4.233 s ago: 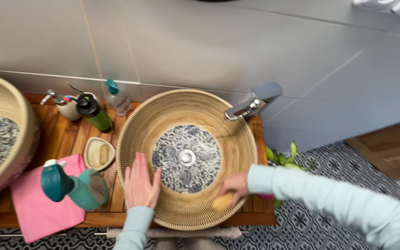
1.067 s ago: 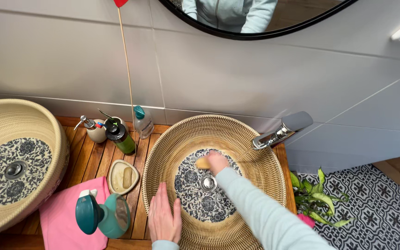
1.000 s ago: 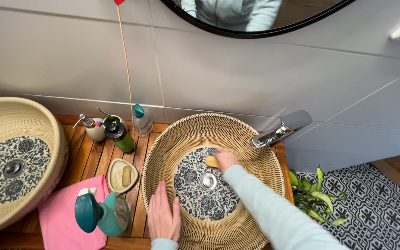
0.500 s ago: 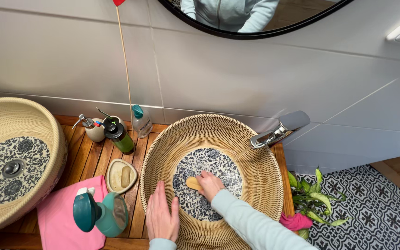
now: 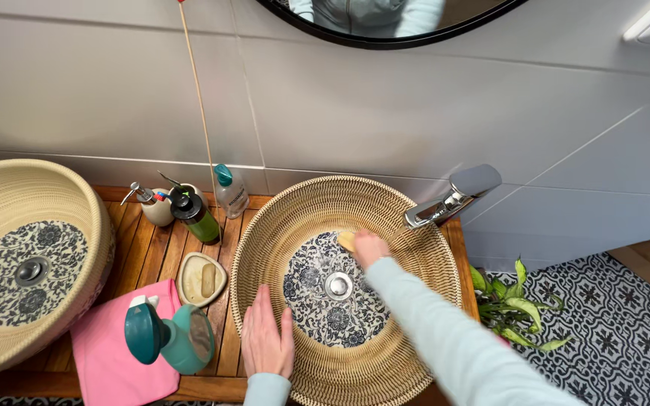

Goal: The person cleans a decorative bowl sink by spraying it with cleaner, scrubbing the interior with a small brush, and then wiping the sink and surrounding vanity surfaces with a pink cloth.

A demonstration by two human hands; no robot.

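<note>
Two vessel sinks sit on a slatted wooden counter (image 5: 152,259), both beige ribbed bowls with a blue-and-white floral pattern in the bottom. All the action is in the right sink (image 5: 423,289). The right hand (image 5: 370,248) is down inside it, fingers clenched round a small yellowish sponge (image 5: 347,240), pressing it against the patterned bottom on the far side of the bowl, just past the chrome drain (image 5: 338,285) and not far from the spout of the chrome faucet (image 5: 453,197). The left hand (image 5: 268,342) holds nothing, just lying flat with fingers spread on the near-left rim of that same sink.

Left of that hand there's a teal spray bottle (image 5: 167,340) lying on its side, partly on a pink cloth (image 5: 110,357). A bit farther back is an oval soap dish (image 5: 201,279) with a bar in it. Along the wall stand a green bottle with a black pump (image 5: 196,216), a cream soap dispenser (image 5: 153,208) and a clear bottle with a teal cap (image 5: 230,192). The left sink (image 5: 24,263) is only partly in view.

A green leafy plant (image 5: 517,312) sits down to the right, over a black-and-white patterned floor (image 5: 626,338). The edge of a round mirror (image 5: 393,22) shows up top on the grey tiled wall.
</note>
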